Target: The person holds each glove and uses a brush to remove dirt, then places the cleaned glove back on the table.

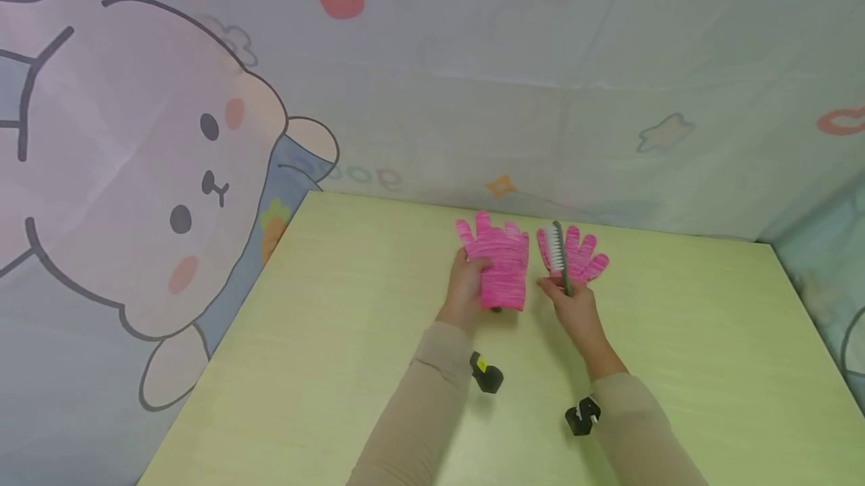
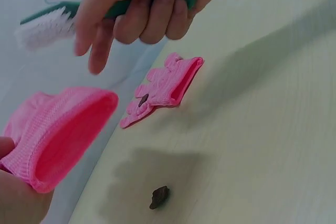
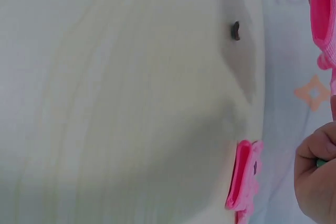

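My left hand (image 1: 465,287) grips a pink knitted glove (image 1: 503,268) by its side, thumb over the front. The glove is raised above the table, and its cuff opening (image 2: 76,142) faces the left wrist camera. In my right hand (image 1: 577,315) is a green-handled brush (image 1: 558,249) with white bristles, its head pointing away from me. Behind the brush, a second pink glove (image 1: 586,259) lies on the table, a small dark piece (image 2: 143,99) on it. Under the raised glove, a dark brown lump (image 2: 159,197) sits on the tabletop.
The pale yellow-green table (image 1: 378,306) meets a printed cloth backdrop (image 1: 473,95) along its far edge. Cloth also hangs at the left and right sides. Black devices (image 1: 486,375) sit at both wrists.
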Demonstrator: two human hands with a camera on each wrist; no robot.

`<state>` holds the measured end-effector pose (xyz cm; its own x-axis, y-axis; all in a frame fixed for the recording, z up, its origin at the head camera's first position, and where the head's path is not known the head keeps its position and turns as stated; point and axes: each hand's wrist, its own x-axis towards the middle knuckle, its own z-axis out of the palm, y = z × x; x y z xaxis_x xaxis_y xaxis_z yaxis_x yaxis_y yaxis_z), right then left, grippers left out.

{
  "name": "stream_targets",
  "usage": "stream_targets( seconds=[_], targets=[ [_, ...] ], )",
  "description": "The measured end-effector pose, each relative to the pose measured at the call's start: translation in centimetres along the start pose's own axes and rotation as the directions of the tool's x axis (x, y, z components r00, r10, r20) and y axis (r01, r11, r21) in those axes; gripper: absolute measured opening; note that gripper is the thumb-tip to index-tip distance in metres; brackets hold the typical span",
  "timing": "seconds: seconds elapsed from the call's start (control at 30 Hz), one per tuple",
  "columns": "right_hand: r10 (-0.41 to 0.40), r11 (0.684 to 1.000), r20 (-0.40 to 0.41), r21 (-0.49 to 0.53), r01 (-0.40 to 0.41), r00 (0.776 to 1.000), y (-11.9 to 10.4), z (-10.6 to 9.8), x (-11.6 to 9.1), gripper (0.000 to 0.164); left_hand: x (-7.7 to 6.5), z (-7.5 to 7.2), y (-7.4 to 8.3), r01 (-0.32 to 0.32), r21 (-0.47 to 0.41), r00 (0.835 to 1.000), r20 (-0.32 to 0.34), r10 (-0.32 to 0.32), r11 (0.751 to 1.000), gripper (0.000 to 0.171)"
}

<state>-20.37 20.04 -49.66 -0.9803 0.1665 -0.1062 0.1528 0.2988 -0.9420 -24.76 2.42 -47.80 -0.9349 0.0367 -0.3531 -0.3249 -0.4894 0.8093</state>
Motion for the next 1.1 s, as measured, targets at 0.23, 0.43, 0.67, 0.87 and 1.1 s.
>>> stream_targets(
  seconds=[0.23,0.43,0.67,0.87,1.1],
  targets=[
    [0.121,0.95,0.062,0.281,-0.134,0.991,-1.3,1.0,0.4,0.04,-0.2,0.5,-0.1,-0.034,-0.028,0.996,0.084,0.036,0.999,0.041],
    [0.132,0.937,0.039,0.32,-0.137,0.991,-2.3,1.3,0.4,0.031,-0.4,0.5,0.0,-0.016,-0.021,0.994,0.107,0.019,1.0,0.042],
    [0.11,0.943,-0.016,0.318,-0.1,0.994,-3.4,0.8,0.2,0.024,-0.1,0.0,-0.6,0.095,0.041,0.978,0.184,-0.101,0.995,0.022],
    [0.055,0.976,-0.02,0.213,-0.049,0.998,-3.8,-0.1,0.1,0.027,-0.3,-0.2,-1.1,0.122,0.238,0.973,0.161,-0.163,0.964,0.052],
    [0.022,0.985,0.021,0.172,-0.025,1.0,-3.8,0.7,0.1,0.031,-0.9,0.2,-1.7,0.126,0.232,0.923,0.33,-0.2,0.965,0.063]
  ],
)
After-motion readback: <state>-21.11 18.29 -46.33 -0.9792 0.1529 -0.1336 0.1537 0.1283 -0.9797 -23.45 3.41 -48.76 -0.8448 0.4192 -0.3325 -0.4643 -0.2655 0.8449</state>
